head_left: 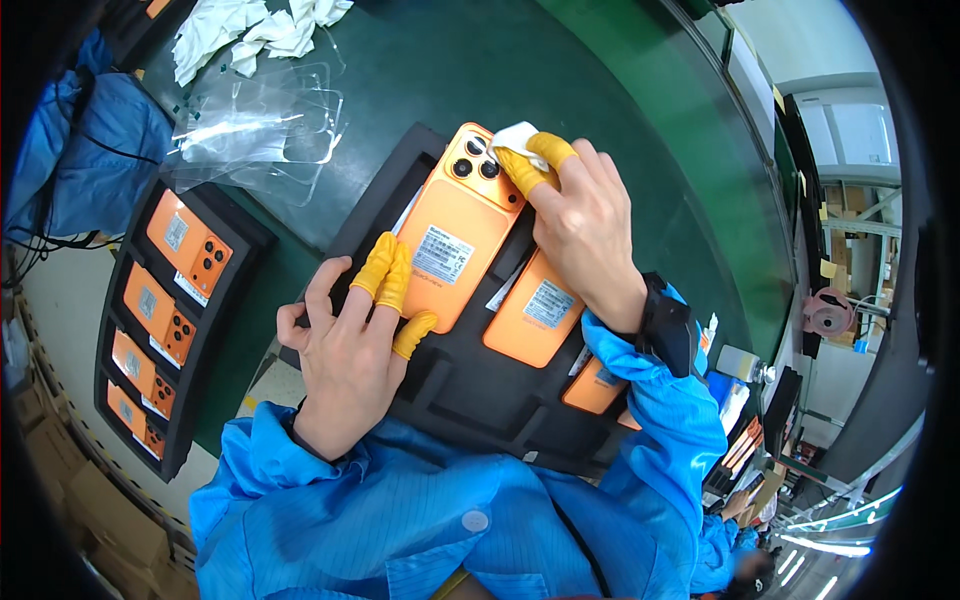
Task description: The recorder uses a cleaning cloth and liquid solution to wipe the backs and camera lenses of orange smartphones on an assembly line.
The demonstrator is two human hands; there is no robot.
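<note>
An orange smartphone (455, 235), back side up with a label on it, lies tilted over a black foam tray (440, 400). My left hand (350, 345) grips the phone's lower left side and corner with fingers in yellow finger cots. At the upper right of the phone, my right hand (585, 205) pinches a white wipe (513, 138) against the edge of the camera block. Yellow finger cots cover its thumb and forefinger too. A second orange smartphone (533, 315) sits in the tray under my right wrist. Beyond it a third smartphone (594, 387) is partly covered by my sleeve.
Another black tray (185, 400) with several orange phones stands at the left. Clear plastic sheets (265, 125) and crumpled white wipes (265, 30) lie at the far left of the green table (430, 60). A bottle with a metal top (742, 364) stands at the right.
</note>
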